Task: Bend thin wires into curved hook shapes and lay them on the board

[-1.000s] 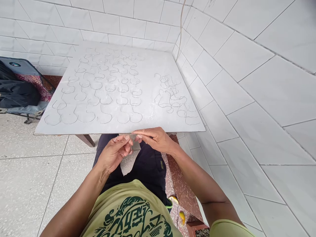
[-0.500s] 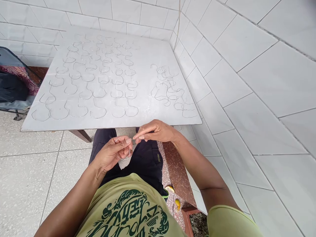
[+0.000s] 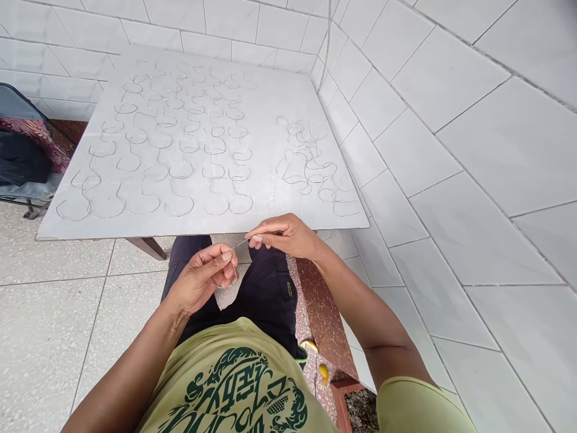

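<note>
A thin silvery wire (image 3: 239,244) runs between my two hands, above my lap and just short of the table's front edge. My left hand (image 3: 208,269) is closed on it, thumb against the fingers, and a curved loop of the wire shows around those fingers. Farther forward and to the right, my right hand (image 3: 280,234) pinches the other end between thumb and forefinger. Rows of S-shaped bent wires (image 3: 180,204) lie on the white tabletop (image 3: 265,90). A looser tangle of similar wires (image 3: 306,162) lies toward the table's right side.
White tiled walls (image 3: 433,150) border the table at the back and right. At the left stands a folding chair (image 3: 27,144) with a dark bundle on it. A reddish-brown ledge (image 3: 322,300) and a reddish container (image 3: 345,403) are beside my right leg.
My right hand has moved slightly up and away from my left, so a short straight stretch of wire now shows between them. The left hand has shifted slightly left.
</note>
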{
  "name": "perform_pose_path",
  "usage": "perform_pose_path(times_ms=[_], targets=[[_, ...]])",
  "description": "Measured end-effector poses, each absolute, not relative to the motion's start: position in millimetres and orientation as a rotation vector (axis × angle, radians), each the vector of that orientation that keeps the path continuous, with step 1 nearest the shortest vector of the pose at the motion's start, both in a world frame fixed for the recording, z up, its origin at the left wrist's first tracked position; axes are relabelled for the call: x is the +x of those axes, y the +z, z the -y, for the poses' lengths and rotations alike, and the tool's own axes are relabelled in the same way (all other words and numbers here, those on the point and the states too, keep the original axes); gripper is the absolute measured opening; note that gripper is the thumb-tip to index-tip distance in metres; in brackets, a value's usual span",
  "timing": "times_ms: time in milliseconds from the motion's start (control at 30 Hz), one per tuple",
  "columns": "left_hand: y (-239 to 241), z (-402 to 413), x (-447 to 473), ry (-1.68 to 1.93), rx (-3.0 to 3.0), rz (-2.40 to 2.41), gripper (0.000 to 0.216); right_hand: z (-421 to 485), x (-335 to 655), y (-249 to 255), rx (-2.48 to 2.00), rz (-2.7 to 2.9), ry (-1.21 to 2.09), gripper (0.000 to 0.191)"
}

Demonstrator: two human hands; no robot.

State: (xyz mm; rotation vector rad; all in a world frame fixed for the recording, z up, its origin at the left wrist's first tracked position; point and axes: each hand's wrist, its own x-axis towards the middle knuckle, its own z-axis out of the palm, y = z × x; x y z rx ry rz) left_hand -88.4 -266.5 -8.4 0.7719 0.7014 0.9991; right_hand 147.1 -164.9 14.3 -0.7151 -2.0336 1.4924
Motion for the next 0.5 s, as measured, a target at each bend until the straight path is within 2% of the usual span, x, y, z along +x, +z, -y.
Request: perform_pose_path(times_ms=[233,500], targets=[[-13,268,-88,1.029,0.868,-0.772,0.023,171,141,15,-0.733,2.306,0.902,0.027],[-12,269,-85,1.061,0.888,-0.829,0.026,174,135,12,-0.828,2.47,0.52,0.036]])
